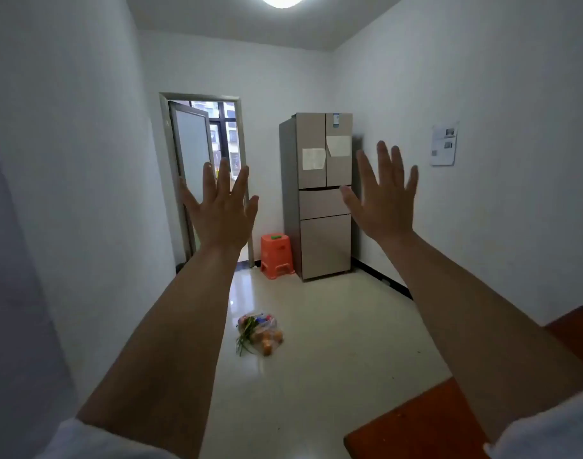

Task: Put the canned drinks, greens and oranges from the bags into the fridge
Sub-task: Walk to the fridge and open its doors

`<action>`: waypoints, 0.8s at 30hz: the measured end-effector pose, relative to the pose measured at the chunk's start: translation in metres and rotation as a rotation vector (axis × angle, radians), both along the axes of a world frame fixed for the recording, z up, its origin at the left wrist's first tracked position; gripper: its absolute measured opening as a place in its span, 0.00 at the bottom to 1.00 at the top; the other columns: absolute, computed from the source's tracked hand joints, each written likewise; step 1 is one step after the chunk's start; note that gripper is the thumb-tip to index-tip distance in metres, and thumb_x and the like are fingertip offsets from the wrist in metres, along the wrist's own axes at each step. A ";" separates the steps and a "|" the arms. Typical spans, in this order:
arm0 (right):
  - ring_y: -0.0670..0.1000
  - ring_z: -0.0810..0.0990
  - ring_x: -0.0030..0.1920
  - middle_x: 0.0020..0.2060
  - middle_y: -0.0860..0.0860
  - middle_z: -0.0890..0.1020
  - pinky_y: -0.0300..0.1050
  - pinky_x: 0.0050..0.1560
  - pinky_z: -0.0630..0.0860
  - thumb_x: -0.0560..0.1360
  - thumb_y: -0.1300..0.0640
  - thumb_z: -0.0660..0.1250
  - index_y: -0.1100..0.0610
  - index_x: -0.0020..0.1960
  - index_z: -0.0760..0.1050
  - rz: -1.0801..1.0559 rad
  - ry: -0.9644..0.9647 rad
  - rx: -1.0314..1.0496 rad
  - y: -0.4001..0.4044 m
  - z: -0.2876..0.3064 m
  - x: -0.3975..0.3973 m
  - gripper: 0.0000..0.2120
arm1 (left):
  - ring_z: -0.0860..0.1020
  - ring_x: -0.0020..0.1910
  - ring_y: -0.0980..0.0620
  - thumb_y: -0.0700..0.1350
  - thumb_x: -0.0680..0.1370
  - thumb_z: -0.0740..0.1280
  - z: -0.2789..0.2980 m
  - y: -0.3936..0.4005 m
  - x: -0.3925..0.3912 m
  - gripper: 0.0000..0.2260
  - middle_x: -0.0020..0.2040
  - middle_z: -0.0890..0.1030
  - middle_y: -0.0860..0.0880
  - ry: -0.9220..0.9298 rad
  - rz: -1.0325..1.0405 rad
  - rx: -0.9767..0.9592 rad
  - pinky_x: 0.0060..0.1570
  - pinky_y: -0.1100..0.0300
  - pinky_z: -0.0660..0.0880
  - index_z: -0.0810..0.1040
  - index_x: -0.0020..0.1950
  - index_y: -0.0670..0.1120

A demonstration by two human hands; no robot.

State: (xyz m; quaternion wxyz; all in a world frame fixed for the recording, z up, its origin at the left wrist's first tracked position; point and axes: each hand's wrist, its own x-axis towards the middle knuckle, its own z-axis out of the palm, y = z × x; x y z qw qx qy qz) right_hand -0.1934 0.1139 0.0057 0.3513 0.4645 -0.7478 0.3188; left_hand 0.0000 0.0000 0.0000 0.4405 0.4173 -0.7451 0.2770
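Note:
Both arms are stretched out in front of me with fingers spread. My left hand (222, 207) and my right hand (383, 197) hold nothing. A clear plastic bag (259, 332) lies on the pale tiled floor, a few steps ahead, below and between my hands. Inside it show greens (245, 336), oranges (268, 339) and what looks like cans (262, 319). The beige multi-door fridge (323, 197) stands in the far right corner with all its doors closed.
An orange plastic stool (276, 256) with a small green item on top stands left of the fridge. A glass door (192, 173) at the far left is ajar. A reddish-brown table (426, 422) fills the near right. A paper sheet (444, 144) hangs on the right wall.

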 end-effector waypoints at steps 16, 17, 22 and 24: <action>0.59 0.77 0.51 0.52 0.61 0.78 0.44 0.45 0.69 0.76 0.59 0.56 0.66 0.52 0.75 0.117 -0.015 0.384 -0.186 -0.111 0.015 0.14 | 0.76 0.58 0.44 0.40 0.78 0.60 -0.100 -0.127 -0.058 0.13 0.59 0.77 0.43 -0.308 0.049 0.775 0.49 0.57 0.72 0.74 0.61 0.40; 0.60 0.77 0.52 0.52 0.61 0.78 0.45 0.46 0.71 0.76 0.59 0.57 0.66 0.52 0.75 0.108 -0.030 0.431 -0.202 -0.119 0.008 0.14 | 0.76 0.58 0.45 0.39 0.77 0.59 -0.109 -0.143 -0.066 0.14 0.59 0.77 0.43 -0.324 0.056 0.801 0.49 0.58 0.72 0.74 0.62 0.41; 0.60 0.77 0.56 0.55 0.61 0.78 0.48 0.52 0.73 0.75 0.57 0.58 0.64 0.56 0.76 0.106 -0.105 0.526 -0.290 -0.153 -0.041 0.15 | 0.74 0.60 0.45 0.41 0.78 0.59 -0.141 -0.237 -0.118 0.14 0.62 0.75 0.43 -0.411 0.072 0.852 0.48 0.58 0.70 0.74 0.63 0.41; 0.60 0.77 0.56 0.56 0.60 0.78 0.48 0.53 0.73 0.75 0.57 0.58 0.63 0.57 0.76 0.112 -0.132 0.549 -0.335 -0.162 -0.071 0.15 | 0.74 0.61 0.45 0.41 0.78 0.59 -0.149 -0.284 -0.147 0.14 0.63 0.74 0.43 -0.437 0.081 0.870 0.49 0.58 0.70 0.74 0.62 0.41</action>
